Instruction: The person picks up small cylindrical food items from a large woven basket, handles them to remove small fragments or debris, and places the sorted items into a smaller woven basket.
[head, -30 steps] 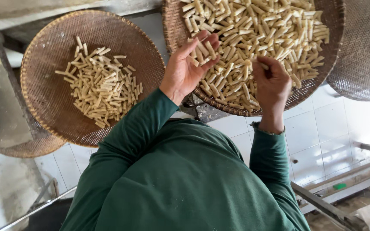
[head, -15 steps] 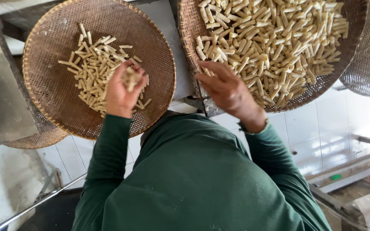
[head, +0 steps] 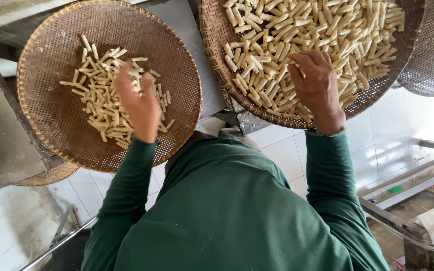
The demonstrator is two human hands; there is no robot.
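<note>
Left hand (head: 139,105) has shifted right over the sticks (head: 104,108).

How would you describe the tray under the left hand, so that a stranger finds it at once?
Look at the two round woven trays side by side above the green sleeves. The wanted tray is the left one, under the left hand. It holds only a small heap of pale sticks with much bare weave around, while the right tray is thickly covered.

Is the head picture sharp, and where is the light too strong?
Head view: the left hand over the left tray is slightly blurred; the right hand and sticks look sharp; the white tiles at right are overexposed.
</note>
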